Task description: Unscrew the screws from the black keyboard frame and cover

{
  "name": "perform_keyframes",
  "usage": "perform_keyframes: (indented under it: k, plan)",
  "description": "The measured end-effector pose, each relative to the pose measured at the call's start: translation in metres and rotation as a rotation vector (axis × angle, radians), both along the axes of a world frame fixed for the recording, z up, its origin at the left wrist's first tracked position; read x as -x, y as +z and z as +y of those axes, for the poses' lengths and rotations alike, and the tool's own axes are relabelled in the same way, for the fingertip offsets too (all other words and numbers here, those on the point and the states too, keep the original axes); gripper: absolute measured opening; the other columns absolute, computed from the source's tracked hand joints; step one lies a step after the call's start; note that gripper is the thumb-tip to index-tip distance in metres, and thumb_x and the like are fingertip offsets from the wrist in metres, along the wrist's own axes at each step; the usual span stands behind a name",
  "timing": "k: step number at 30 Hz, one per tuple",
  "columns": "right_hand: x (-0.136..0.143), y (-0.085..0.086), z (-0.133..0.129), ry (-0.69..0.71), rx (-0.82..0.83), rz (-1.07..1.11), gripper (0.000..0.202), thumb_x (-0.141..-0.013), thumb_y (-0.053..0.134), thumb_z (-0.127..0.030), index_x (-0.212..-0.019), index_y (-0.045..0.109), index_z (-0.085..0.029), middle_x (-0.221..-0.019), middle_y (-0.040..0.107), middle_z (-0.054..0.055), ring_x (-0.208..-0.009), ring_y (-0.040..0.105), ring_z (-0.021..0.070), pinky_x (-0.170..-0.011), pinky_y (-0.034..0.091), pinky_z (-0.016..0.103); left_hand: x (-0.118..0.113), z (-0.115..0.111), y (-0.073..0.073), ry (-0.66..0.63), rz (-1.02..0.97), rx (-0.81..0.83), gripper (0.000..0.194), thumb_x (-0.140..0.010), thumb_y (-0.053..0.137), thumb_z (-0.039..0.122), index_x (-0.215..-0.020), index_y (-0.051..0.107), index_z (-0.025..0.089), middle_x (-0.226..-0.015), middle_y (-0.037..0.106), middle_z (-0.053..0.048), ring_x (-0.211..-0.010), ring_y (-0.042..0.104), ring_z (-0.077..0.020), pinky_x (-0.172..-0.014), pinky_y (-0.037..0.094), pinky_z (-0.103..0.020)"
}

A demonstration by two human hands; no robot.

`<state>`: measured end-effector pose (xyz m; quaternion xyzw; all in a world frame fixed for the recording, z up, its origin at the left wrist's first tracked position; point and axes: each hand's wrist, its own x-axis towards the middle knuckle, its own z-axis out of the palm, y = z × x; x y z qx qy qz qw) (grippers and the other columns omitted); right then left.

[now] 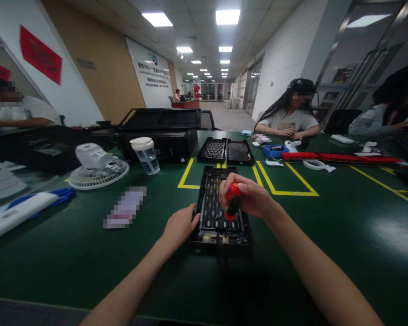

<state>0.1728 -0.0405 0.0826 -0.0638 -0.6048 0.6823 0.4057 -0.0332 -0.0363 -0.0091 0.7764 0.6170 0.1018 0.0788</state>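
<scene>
A black plastic case (211,211) with a grid of rounded cells lies on the green table in front of me, its long side running away from me. At its near end some pale and metallic parts show. My left hand (181,225) grips the case's left wall, thumb on the rim and the other fingers mostly hidden. In my right hand (248,195) is a screwdriver (234,202) with a red and black handle, tilted over the case. The fingers wrap round its handle. Where its tip rests I cannot make out.
Two similar black trays (212,150) lie beyond the case, near yellow tape lines (292,194). To the left are a white fan (98,170), a lidded cup (146,156), a blurred-out flat object (125,208) and a black box (173,145). A blue bin (274,151) stands right. People sit opposite.
</scene>
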Motion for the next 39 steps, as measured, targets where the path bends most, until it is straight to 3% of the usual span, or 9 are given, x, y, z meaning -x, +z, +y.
perform_keyframes:
  k: [24,39]
  plan:
    - [-0.003,0.0052,-0.0044,-0.057,0.0,-0.024,0.012,-0.082,0.049,-0.027,-0.086,0.05,-0.016,-0.08,0.055,0.004,-0.069,0.055,0.014,-0.063,0.043,0.029,0.002,0.002,-0.0055,-0.008,0.0,-0.021,0.037,-0.086,0.037,0.04,-0.117,0.048,0.023,-0.097,0.066,-0.007,-0.086,0.062,-0.02,-0.073,0.045,-0.028]
    - [-0.0053,0.006,-0.004,-0.09,-0.037,-0.038,0.009,-0.083,0.05,-0.025,-0.086,0.045,-0.018,-0.085,0.053,0.003,-0.072,0.055,0.0133,-0.066,0.05,0.034,-0.0003,0.0001,-0.0006,0.011,-0.001,0.02,0.038,-0.086,0.038,0.038,-0.118,0.047,0.021,-0.099,0.065,-0.008,-0.089,0.062,-0.0199,-0.076,0.045,-0.028]
